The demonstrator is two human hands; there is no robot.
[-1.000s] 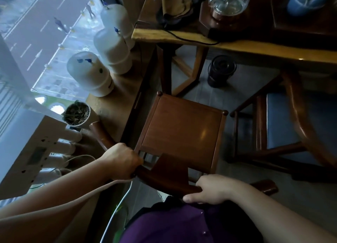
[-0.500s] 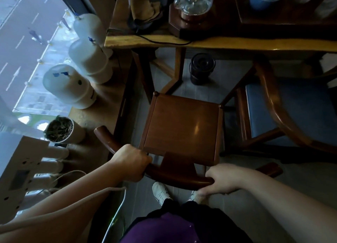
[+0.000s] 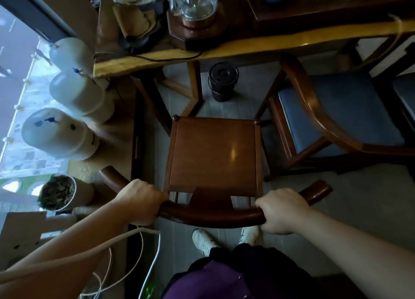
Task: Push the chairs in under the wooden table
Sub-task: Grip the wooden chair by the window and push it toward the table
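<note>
With fingers of left hand and right hand wrapped around its curved back rail, brown wooden chair stands short of yellow-edged wooden table. Black round canister on floor ahead; blue-cushioned armchair just right; white tanks left.

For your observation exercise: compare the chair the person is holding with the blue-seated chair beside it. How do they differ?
The held chair has a bare wooden seat; the blue-seated chair has a blue pad. The held chair stands clear of the wooden table; the blue-seated chair's front reaches under its edge. Both hands, left hand and right hand, grip only the held chair. Both have curved wooden backrests.
</note>
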